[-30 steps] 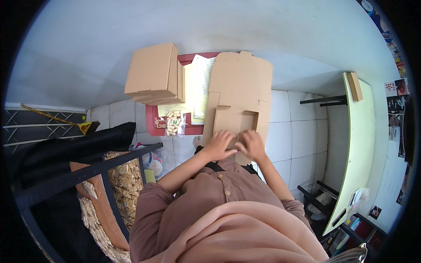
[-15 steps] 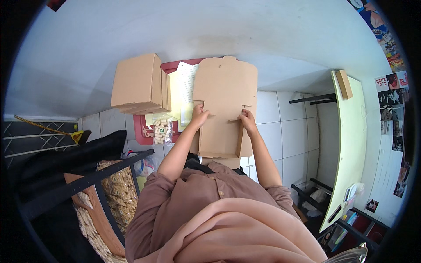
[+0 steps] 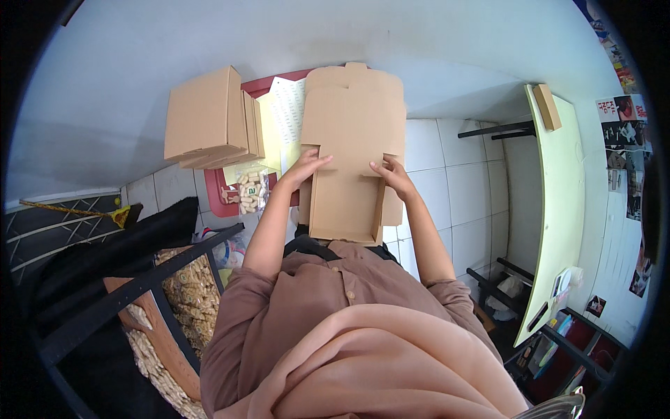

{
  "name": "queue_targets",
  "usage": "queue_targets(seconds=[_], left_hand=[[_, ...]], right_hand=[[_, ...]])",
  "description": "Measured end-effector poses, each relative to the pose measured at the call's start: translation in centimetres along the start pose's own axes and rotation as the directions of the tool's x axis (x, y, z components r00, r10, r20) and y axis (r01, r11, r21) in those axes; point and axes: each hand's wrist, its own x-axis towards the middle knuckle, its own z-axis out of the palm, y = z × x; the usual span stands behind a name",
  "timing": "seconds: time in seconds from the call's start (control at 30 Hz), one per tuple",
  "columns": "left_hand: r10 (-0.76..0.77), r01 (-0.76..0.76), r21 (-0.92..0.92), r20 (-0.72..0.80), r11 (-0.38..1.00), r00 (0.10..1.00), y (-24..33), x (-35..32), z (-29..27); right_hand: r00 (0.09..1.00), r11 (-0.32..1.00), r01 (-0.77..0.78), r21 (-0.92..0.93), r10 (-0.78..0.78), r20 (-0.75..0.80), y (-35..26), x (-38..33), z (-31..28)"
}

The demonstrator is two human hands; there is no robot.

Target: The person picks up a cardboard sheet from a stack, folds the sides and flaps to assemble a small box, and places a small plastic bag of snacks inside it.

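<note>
Head view shows us a part-folded cardboard box [image 3: 347, 199] directly in front of the person's body, its near end by the shirt front and its long lid panel [image 3: 352, 115] lying flat toward the wall. We see low walls standing along its near end and sides. The left hand [image 3: 306, 167] is at the box's left side, beside a notch, with its thumb spread apart from the fingers over the cardboard. The right hand [image 3: 396, 177] is at the opposite side, fingers bent near a small upright flap [image 3: 370, 174]. We cannot tell whether either hand is pinching the cardboard. Left of the box, we find printed sheets [image 3: 287, 105], a stack of brown boxes [image 3: 202, 115] and a clear bag of pale, capsule-shaped pieces [image 3: 252, 194] on a red surface [image 3: 213, 194]. White floor tiles [image 3: 467, 188] show to the right.
</note>
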Motion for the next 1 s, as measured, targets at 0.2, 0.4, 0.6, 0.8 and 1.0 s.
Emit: queue_targets(seconds=[0.2,0.4,0.6,0.8,1.0], left_hand=[[0.4,-0.193,0.669,-0.169,0.718,0.901,-2.8,-0.8,1.2],[0.468,-0.221,0.504,-0.438,0.835,0.767,-3.7,-0.1,1.2],[0.415,-0.115,0.507,-0.533,0.854,0.737,-4.7,1.8,0.6],[0.419,-0.152,0.504,-0.474,0.85,0.775,-4.5,1.6,0.3],[0.455,-0.165,0.599,-0.373,0.784,0.809,-4.1,1.3,1.5]], right_hand=[[0.931,0.882,0.243,-0.404,-0.329,-0.157,0.6,-1.9,2.4],[0.869,0.935,0.223,-0.277,-0.32,-0.379,1.6,-1.4,2.9],[0.93,0.998,0.055,-0.043,-0.067,-0.362,3.2,0.6,1.7],[0.932,0.925,0.015,0.381,0.126,-0.341,1.4,1.9,-0.2],[0.919,0.995,-0.104,-0.011,0.092,-0.384,-1.1,4.3,-2.2]])
